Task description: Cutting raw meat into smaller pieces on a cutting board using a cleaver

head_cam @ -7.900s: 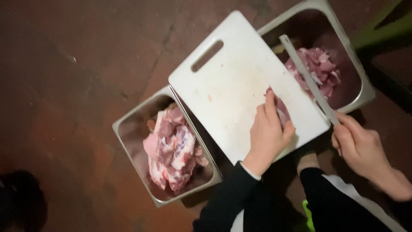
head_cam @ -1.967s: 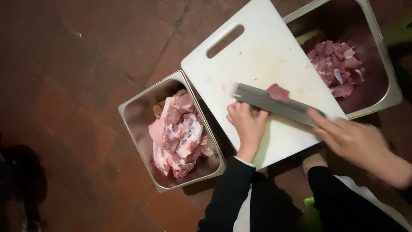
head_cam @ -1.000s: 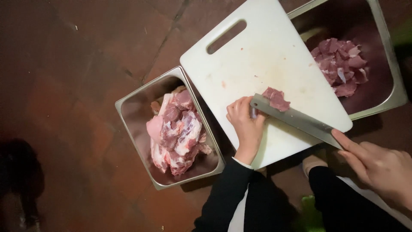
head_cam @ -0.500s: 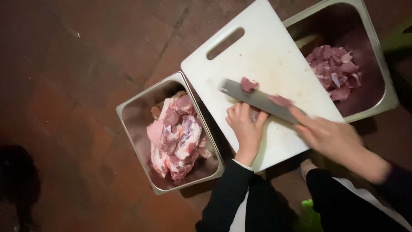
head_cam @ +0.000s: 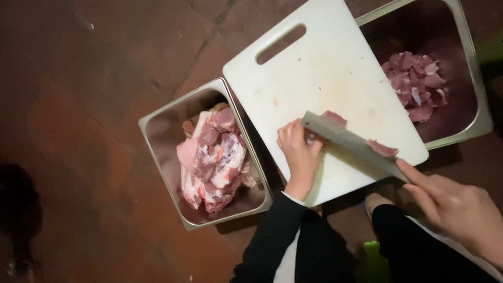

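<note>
— Why is the left hand curled on the meat?
— It pins the meat to the white cutting board while the right hand grips the cleaver over it.

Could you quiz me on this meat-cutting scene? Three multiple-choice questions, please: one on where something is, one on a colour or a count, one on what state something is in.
1. Where is the metal tray of large uncut meat?
A. Left of the cutting board
B. On top of the board
C. Beyond the board's handle slot

2. How many metal trays are in view?
A. One
B. Two
C. Three

3. What is the right hand doing?
A. Resting open on the floor
B. Holding the cleaver
C. Reaching into a tray

Answers:
1 A, the tray sits against the board's left edge.
2 B, one left with big pieces, one right with small cut pieces.
3 B, its fingers close on the cleaver's handle end while the left hand steadies meat under the blade.
</note>
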